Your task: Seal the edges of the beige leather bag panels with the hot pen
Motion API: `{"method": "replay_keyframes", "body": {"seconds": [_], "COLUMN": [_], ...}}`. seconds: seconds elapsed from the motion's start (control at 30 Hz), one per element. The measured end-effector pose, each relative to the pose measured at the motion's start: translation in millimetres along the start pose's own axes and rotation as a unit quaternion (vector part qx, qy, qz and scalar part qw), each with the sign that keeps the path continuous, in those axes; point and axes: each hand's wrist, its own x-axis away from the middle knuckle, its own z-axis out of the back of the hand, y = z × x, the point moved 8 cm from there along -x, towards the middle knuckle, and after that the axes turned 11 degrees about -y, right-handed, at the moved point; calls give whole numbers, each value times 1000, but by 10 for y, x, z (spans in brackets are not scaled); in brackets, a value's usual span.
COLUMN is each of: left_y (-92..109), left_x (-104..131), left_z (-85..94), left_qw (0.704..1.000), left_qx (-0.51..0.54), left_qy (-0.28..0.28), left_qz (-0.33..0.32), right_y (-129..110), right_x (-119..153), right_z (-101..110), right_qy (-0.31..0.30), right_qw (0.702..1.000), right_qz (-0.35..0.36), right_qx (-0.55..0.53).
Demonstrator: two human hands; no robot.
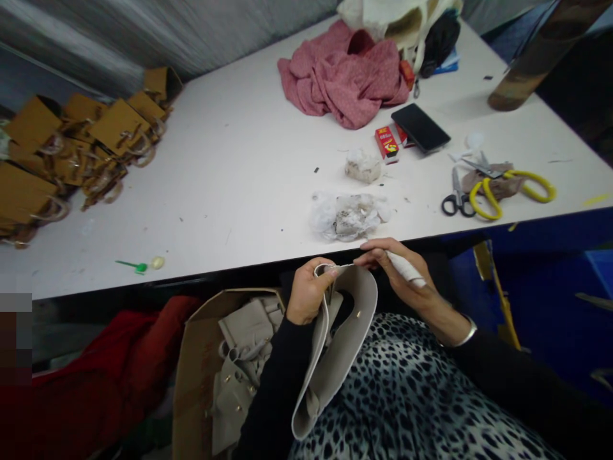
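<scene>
A light grey bag-like piece (352, 338) with a small metal stud hangs open above my lap, its rim near the table's front edge. My left hand (308, 291) pinches the rim on its left side, thumb on top. At the right end of the rim is my right hand (402, 271), thumb and forefinger close together at the edge; a white wrapping (406, 268) covers one finger. Whether those fingertips grip the rim or only touch it is hard to see. Just beyond, on the table, lie crumpled clear plastic (352, 216) and a whitish lump (363, 166).
Brown bags (119, 128) are piled on the white table (230, 160) at left. Yellow-handled scissors (486, 198), small black scissors (457, 199), a phone (421, 128), a red box (386, 144) and pink cloth (342, 76) lie at right. Below stands a carton (194, 370) of grey pieces.
</scene>
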Motion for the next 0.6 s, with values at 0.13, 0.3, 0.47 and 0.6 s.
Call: {"method": "replay_keyframes", "body": {"seconds": [0.13, 0.3, 0.47, 0.6], "left_y": [33, 19, 11, 28], "left_x": [-75, -144, -137, -107], "left_z": [-32, 8, 66, 101], "left_qw": [1000, 999, 998, 997], "left_qx": [-12, -10, 2, 6], "left_qy": [-3, 5, 18, 31], "left_qz": [-25, -48, -59, -69], "right_y": [-159, -211, -286, -301], "right_x": [44, 129, 179, 173], "right_z": [-97, -121, -148, -155], "right_qy": [-14, 1, 11, 15], "right_qw": [990, 985, 978, 978], "right_qz": [58, 72, 79, 81], "right_qx": [128, 160, 194, 191]}}
